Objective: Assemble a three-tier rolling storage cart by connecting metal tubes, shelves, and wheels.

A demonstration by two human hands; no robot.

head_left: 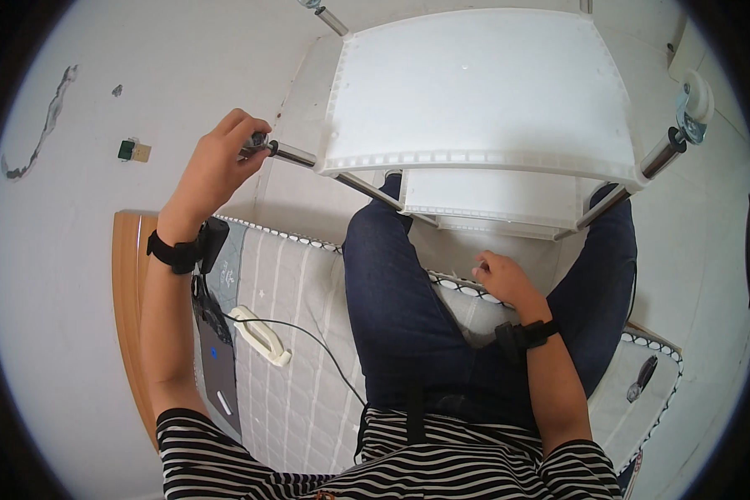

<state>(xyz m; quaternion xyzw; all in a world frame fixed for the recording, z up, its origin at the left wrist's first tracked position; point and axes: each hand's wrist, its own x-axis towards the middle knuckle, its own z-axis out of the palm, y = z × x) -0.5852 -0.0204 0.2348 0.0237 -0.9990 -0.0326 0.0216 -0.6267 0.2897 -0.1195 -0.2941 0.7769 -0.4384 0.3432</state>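
A small green-and-tan tag (133, 151) lies on the pale floor, left of your left hand (217, 167). That hand's fingers clench the end of a chrome leg (292, 153) of the white plastic shelf rack (475, 92), tipped on its side before your knees. Your right hand (504, 279) rests loosely curled, holding nothing, on the quilted mat (300, 300).

The shelf rack (475, 92) is white, with silver metal legs (292, 153). The jeans (408, 308) are dark blue. The shirt (375, 458) is striped in black and white. The mattress cover (300, 333) is grey, edged in a black-and-white pattern. Both wristbands (173, 252) are black.
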